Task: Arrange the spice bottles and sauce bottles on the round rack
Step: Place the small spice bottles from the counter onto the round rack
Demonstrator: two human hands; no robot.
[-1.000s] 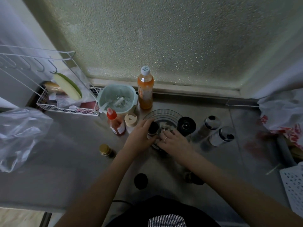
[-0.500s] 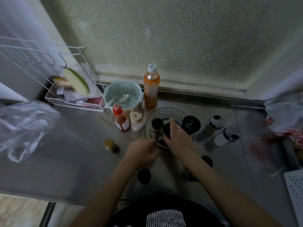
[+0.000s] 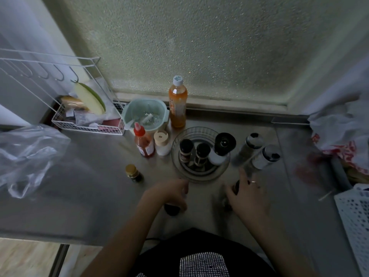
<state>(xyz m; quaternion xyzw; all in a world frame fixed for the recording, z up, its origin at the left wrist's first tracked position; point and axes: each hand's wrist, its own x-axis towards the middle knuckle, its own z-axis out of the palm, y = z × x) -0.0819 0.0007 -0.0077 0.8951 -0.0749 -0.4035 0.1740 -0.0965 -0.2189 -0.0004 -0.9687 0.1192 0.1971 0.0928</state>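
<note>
The clear round rack (image 3: 199,177) stands mid-counter and holds two dark-capped spice bottles (image 3: 185,149) (image 3: 202,153) and a black-topped grinder (image 3: 223,145). My left hand (image 3: 171,193) is in front of the rack, with its fingers curled around a dark-capped bottle (image 3: 171,210) that stands on the counter. To the right, my right hand (image 3: 247,196) wraps a small dark bottle (image 3: 236,185). Left of the rack stand a red sauce bottle (image 3: 143,142) and a beige-capped bottle (image 3: 162,143). A gold-capped jar (image 3: 133,173) sits nearer me. Two silver-topped shakers (image 3: 252,142) (image 3: 265,156) stand right of the rack.
A tall orange bottle (image 3: 177,104) and a green colander (image 3: 146,116) stand behind the rack by the frosted window. A white wire basket (image 3: 87,124) sits at the back left, a clear plastic bag (image 3: 26,154) at left, a printed bag (image 3: 339,136) and a white perforated tray (image 3: 355,212) at right.
Both hands have left the rack and drawn back toward me, the left onto the near dark-capped bottle, the right onto a small dark bottle. Two spice bottles now stand in the rack.
</note>
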